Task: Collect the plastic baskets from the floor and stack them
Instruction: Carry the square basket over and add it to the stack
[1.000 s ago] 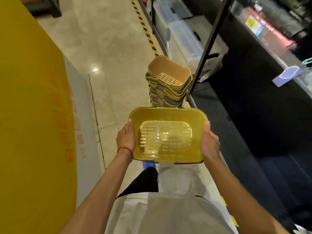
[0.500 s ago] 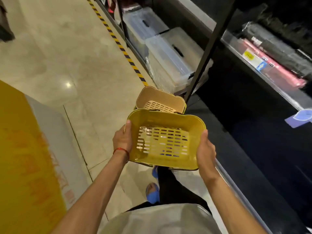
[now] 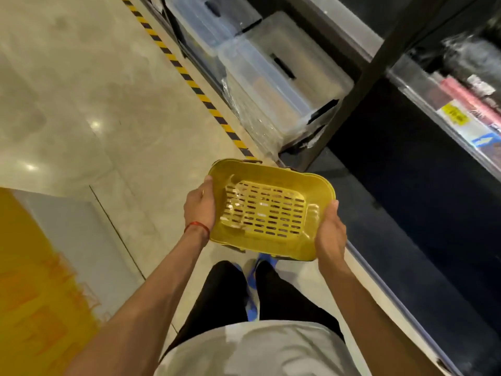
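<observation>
The yellow basket (image 3: 271,172) had come forward over the stack, and the beige basket seen beyond its far rim half a second before was now hidden under it. Far left stood a yellow panel (image 3: 32,294), then glossy pale floor tiles (image 3: 81,104) throwing back the ceiling lights. The left hand (image 3: 199,210) clamped the basket's left end, thumb hooked over the rim and fingers out of sight beneath. The basket hung in the air, tilted. The right hand (image 3: 329,234) gripped the right end the same way. The danger was a blind drop: with the stack covered, a skewed basket could seat crooked, jam, or tip the pile. Striped hazard tape (image 3: 189,77) ran to clear storage boxes (image 3: 284,85), a dark shelf post (image 3: 360,85) and stocked shelving (image 3: 461,104) on the right.
</observation>
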Action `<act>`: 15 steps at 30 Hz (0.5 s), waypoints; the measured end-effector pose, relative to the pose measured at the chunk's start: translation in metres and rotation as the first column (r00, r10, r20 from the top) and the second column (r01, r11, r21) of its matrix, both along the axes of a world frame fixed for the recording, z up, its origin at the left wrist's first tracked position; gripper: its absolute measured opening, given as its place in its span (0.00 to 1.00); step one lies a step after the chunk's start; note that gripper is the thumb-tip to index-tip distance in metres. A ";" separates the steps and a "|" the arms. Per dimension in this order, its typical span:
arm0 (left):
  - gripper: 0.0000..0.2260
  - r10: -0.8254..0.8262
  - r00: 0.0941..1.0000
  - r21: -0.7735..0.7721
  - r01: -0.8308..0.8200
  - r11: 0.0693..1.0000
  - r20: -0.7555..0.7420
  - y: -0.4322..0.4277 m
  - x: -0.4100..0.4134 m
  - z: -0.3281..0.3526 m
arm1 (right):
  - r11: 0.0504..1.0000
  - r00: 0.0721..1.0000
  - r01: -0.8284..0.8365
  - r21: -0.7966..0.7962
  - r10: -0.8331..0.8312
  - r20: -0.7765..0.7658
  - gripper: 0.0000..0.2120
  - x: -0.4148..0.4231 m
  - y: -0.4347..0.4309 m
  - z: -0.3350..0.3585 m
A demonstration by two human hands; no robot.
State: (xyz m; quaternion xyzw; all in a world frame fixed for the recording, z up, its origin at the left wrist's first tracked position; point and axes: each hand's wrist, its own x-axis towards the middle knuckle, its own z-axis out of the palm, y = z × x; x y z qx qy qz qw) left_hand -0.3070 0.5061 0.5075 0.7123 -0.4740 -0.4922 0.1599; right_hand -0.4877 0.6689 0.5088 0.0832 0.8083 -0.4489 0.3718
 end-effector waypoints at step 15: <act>0.26 -0.160 0.987 0.143 0.157 0.977 0.008 -0.091 -0.039 -0.077 | 0.986 0.988 0.157 0.064 -0.156 -0.021 0.22 -0.019 -0.070 -0.075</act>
